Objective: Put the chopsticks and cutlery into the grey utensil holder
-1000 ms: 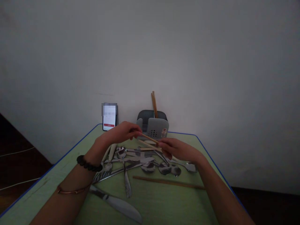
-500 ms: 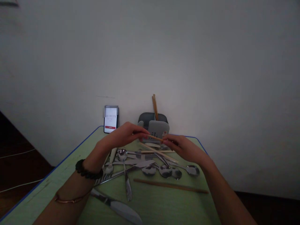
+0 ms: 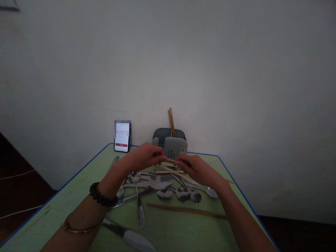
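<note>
Since the earlier frames, the left hand (image 3: pixel 149 154) and the right hand (image 3: pixel 198 170) have been brought closer together, and only a short length of pale chopstick (image 3: pixel 171 160) is left showing between them. The chopstick is held above the worktop (image 3: pixel 78 189), in front of the grey rack (image 3: pixel 175 144) at the far edge. Each grip is closed, with the chopstick pinched between thumb and fingers.

Upright chopsticks (image 3: pixel 171 122) are held in the rack; the sticker (image 3: pixel 182 151) on its front is too small to be read. A phone (image 3: pixel 121 143) is stood by the far left corner, its upper screen pixelated and the words on its red button (image 3: pixel 121 145) unreadable.

Below the hands, spoons (image 3: pixel 165 194) and other cutlery are strewn across the middle of the worktop. A brown chopstick (image 3: pixel 186 210) is laid in front of them, its right end reaching towards the right forearm; a knife (image 3: pixel 138 239) is placed nearer the camera.
</note>
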The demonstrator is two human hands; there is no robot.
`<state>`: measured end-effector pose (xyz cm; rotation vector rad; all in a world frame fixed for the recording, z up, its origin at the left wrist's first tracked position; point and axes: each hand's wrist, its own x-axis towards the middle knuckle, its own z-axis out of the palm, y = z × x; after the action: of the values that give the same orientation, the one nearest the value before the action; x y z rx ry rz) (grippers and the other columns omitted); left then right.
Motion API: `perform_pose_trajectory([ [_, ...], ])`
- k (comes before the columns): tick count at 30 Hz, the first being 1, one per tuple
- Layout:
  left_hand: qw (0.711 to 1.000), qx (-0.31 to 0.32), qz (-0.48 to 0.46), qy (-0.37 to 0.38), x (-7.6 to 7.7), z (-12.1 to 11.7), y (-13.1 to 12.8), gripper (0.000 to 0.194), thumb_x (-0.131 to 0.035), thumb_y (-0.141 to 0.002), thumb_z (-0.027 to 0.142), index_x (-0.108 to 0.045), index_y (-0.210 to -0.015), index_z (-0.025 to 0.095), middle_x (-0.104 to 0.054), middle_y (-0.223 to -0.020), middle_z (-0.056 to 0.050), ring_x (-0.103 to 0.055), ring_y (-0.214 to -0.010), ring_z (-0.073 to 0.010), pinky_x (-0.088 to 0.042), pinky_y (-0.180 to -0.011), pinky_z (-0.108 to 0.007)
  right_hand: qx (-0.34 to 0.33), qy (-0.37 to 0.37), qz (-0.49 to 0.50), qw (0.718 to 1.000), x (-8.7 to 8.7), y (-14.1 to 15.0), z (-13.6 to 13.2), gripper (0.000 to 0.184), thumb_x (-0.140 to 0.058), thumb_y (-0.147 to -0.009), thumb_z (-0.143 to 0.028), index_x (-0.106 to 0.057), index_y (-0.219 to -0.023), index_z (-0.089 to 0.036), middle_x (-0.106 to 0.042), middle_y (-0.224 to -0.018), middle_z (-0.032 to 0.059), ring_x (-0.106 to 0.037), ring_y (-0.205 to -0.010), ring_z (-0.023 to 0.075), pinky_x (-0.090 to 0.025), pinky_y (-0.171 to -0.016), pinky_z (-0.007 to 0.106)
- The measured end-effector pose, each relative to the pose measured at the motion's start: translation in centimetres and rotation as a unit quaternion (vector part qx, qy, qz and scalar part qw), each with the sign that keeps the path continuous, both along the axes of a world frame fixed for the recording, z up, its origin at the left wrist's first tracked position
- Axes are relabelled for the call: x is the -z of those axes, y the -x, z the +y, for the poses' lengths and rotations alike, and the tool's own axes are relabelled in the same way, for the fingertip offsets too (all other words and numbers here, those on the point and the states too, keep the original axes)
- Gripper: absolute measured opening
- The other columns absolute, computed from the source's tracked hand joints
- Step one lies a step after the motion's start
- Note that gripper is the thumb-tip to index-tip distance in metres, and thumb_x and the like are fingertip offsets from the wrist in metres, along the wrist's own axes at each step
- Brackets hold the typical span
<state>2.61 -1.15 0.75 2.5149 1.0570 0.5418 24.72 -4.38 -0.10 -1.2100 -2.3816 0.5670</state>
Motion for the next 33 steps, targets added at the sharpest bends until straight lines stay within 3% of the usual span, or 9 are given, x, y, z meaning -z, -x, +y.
perform_pose_trajectory([
  [5, 0.999, 0.003, 0.030, 0.027, 0.31, 0.15, 0.05, 0.041, -0.044, -0.089, 0.046, -0.063, -0.071, 0.014, -0.062, -0.057, -0.001, -0.055, -0.051, -0.0103, -0.036, -0.050, -0.019, 0.011, 0.002, -0.011, 1.000, -0.07, 0.08, -0.03, 0.025, -0.043, -0.092, -0.030, -0.064, -0.088, -0.017, -0.061, -0.071, 0.0019, -0.050, -0.063, 0.0127, -0.034, -0.058, 0.023],
  [8, 0.999, 0.005, 0.034, 0.005, 0.40, 0.31, 0.15, 0.041, -0.042, -0.091, 0.044, -0.061, -0.070, 0.014, -0.060, -0.057, 0.000, -0.053, -0.051, -0.0101, -0.035, -0.050, -0.019, 0.020, -0.015, -0.006, 1.000, 0.05, 0.16, 0.04, 0.024, -0.043, -0.092, -0.031, -0.064, -0.089, -0.017, -0.061, -0.072, 0.0025, -0.051, -0.065, 0.0132, -0.034, -0.059, 0.023],
  [14, 0.996, 0.012, -0.017, -0.089, 0.44, 0.65, 0.33, 0.030, -0.043, -0.092, 0.033, -0.065, -0.084, 0.015, -0.066, -0.077, -0.003, -0.057, -0.069, -0.0130, -0.040, -0.064, -0.022, 0.031, -0.032, 0.003, 0.999, 0.15, 0.01, 0.22, 0.024, -0.041, -0.093, -0.030, -0.061, -0.092, -0.017, -0.060, -0.074, 0.0017, -0.048, -0.062, 0.0118, -0.034, -0.058, 0.022],
  [19, 0.997, 0.030, -0.044, -0.059, 0.46, 0.53, -0.14, 0.024, -0.047, -0.090, 0.030, -0.066, -0.098, 0.017, -0.070, -0.091, -0.004, -0.060, -0.078, -0.0135, -0.042, -0.070, -0.022, 0.038, -0.043, -0.031, 0.998, 0.12, 0.07, 0.12, 0.025, -0.042, -0.093, -0.030, -0.063, -0.098, -0.018, -0.064, -0.076, 0.0038, -0.052, -0.064, 0.0129, -0.034, -0.061, 0.023],
  [28, 1.000, 0.021, -0.004, -0.016, 0.22, 0.38, -0.10, 0.025, -0.046, -0.090, 0.030, -0.068, -0.092, 0.017, -0.068, -0.070, 0.001, -0.055, -0.058, -0.0093, -0.037, -0.058, -0.018, 0.066, -0.054, -0.077, 0.993, 0.15, 0.55, 0.06, 0.030, -0.037, -0.095, -0.029, -0.062, -0.084, -0.016, -0.062, -0.071, 0.0041, -0.052, -0.061, 0.0131, -0.033, -0.058, 0.023],
  [33, 0.996, -0.043, -0.043, -0.072, 0.45, 0.57, -0.01, 0.030, -0.047, -0.090, 0.038, -0.065, -0.082, 0.015, -0.063, -0.065, 0.000, -0.052, -0.056, -0.0103, -0.034, -0.054, -0.020, 0.052, -0.081, -0.030, 0.995, 0.07, 0.16, 0.27, 0.025, -0.039, -0.094, -0.028, -0.061, -0.090, -0.018, -0.063, -0.084, 0.0052, -0.055, -0.071, 0.0146, -0.038, -0.065, 0.025],
])
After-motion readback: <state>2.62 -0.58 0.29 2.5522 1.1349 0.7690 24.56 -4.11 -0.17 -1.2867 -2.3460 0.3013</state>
